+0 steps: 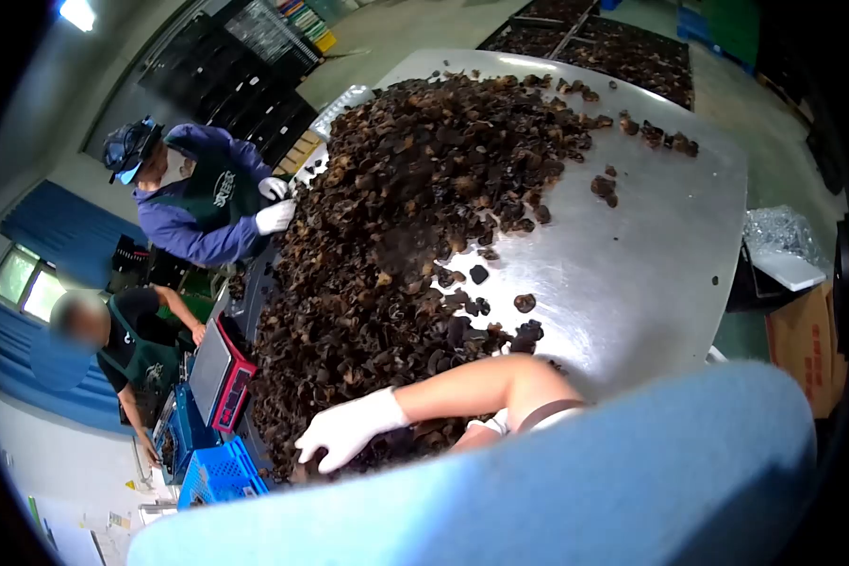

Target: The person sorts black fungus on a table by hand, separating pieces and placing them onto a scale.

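my white-gloved right hand (349, 436): curled over dark-brown, crinkled, fungus-like pieces (396, 189) heaped on the broad silver metal table (656, 222); grip unclear. left hand: obscured, can't tell. pieces: likely light, leathery; i'd pinch rims.
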Tool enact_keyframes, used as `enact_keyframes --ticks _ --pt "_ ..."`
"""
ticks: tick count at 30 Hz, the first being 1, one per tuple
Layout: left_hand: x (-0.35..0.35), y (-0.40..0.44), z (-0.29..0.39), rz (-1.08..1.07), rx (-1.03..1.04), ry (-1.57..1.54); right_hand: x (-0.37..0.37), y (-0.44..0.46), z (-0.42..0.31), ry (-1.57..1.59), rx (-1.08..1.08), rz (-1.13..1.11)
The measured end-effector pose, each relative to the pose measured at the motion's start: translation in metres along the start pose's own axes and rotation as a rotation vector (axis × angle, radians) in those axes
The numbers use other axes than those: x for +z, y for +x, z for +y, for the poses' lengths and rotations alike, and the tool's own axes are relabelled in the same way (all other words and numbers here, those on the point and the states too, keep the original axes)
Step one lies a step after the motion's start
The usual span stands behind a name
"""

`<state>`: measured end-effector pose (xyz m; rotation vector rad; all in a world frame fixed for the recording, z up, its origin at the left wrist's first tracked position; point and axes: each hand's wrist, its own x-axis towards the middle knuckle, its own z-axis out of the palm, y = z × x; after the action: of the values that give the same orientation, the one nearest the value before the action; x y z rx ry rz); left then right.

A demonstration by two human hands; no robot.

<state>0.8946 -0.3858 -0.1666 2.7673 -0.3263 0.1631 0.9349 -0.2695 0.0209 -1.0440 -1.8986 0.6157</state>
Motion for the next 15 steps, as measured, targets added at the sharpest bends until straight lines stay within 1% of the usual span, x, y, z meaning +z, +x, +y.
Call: enact_keyframes --ticks 1,3,4,5,6,7,8,9,10,11,12,13,14,15 --pt "0.001 0.0 -0.002 0.012 0.003 0.009 -0.021 -0.034 -0.004 0.143 0.023 0.171" --pt "-0.002 0.004 -0.002 0.035 0.007 0.036 -0.091 -0.117 -0.024 -0.012 0.324 0.344" --pt "-0.014 0.009 0.003 0.011 -0.021 0.065 -0.112 -0.162 0.007 -0.291 0.287 0.572" --pt "-0.028 0.017 0.012 -0.047 -0.061 0.094 -0.137 -0.221 0.029 -0.041 0.543 0.803" --pt "-0.03 0.021 0.014 -0.046 -0.066 0.085 -0.166 -0.283 0.058 -0.386 0.621 0.996" --pt "-0.029 0.021 0.014 -0.044 -0.076 0.076 -0.197 -0.326 0.059 -0.704 0.759 1.194" --pt "-0.026 0.02 0.014 -0.007 -0.066 0.091 -0.208 -0.379 0.047 -0.634 0.868 1.497" --pt "-0.026 0.023 0.013 -0.025 -0.057 0.072 -0.225 -0.434 0.054 -1.014 0.898 1.539" --pt "-0.029 0.023 0.014 -0.015 -0.065 0.068 -0.233 -0.472 0.05 -1.081 1.091 1.602" --pt "-0.034 0.024 0.015 -0.068 -0.062 0.074 -0.238 -0.516 0.063 -1.022 1.163 1.687" --pt "-0.039 0.025 0.018 -0.125 -0.065 0.08 -0.242 -0.554 0.087 -0.984 1.226 1.713" --pt "-0.042 0.027 0.021 -0.163 -0.09 0.107 -0.247 -0.572 0.109 -0.942 1.291 1.733" --pt "-0.046 0.03 0.021 -0.176 -0.059 0.118 -0.252 -0.561 0.114 -0.775 1.123 1.757" --pt "-0.05 0.032 0.019 -0.194 -0.03 0.132 -0.263 -0.548 0.131 -0.755 1.116 1.74"
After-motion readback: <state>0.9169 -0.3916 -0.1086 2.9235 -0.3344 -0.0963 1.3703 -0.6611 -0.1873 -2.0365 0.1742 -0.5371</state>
